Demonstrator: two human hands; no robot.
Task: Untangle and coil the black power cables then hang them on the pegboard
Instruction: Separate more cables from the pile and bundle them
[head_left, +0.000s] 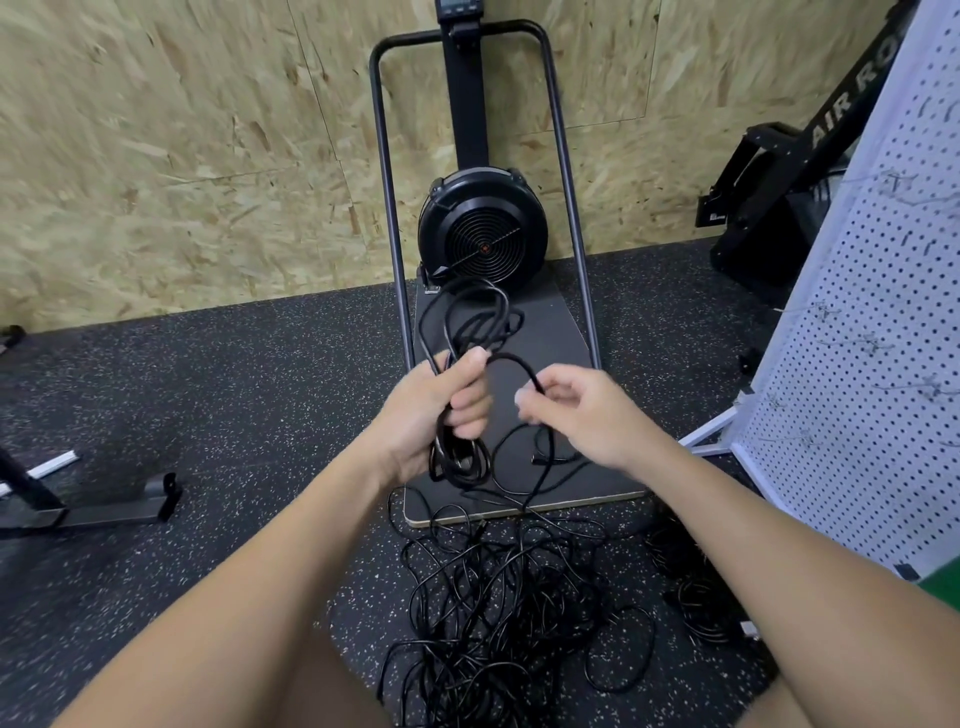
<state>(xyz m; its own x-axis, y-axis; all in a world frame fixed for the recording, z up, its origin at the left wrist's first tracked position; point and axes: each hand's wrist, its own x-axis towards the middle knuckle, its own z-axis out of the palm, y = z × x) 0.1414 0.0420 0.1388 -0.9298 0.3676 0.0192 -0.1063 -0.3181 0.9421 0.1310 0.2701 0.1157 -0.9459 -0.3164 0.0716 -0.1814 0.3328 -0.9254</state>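
Left hand (441, 410) curled tight around a partly wound coil of thin black power cable (467, 332), loops sticking up above the fist and more hanging below the palm. Right hand (576, 410) just beside it, thumb and forefinger pinching a single arching strand of the same cable, remaining fingers loosely bent; fingertips blurred, so exact contact only probable. Both hands held in the air over a flat dark base board with a pale plywood edge (545, 358).

Down on the black speckled rubber floor (208, 415), a big tangled heap of black cables (504, 597), spilling onto the front edge of the board and running up toward the hands. Individual cords in the heap impossible to separate by eye. A second, darker clump of cable (696, 587) to the right, partly hidden behind the right forearm and hard to read against the floor.

White perforated metal pegboard (862, 312) standing at the right edge, cut off by the frame, with small wire hooks (898, 179) sticking out; no cable visible on them.

Behind the hands, a black round fan-wheel exercise machine with a tall metal tube frame (483, 228), its top cropped, against a chipboard wall (182, 156). Another black machine (779, 192) at far right, lettering only partly legible, half hidden by the pegboard. Black metal equipment feet (104, 509) at lower left, cut off by the frame.
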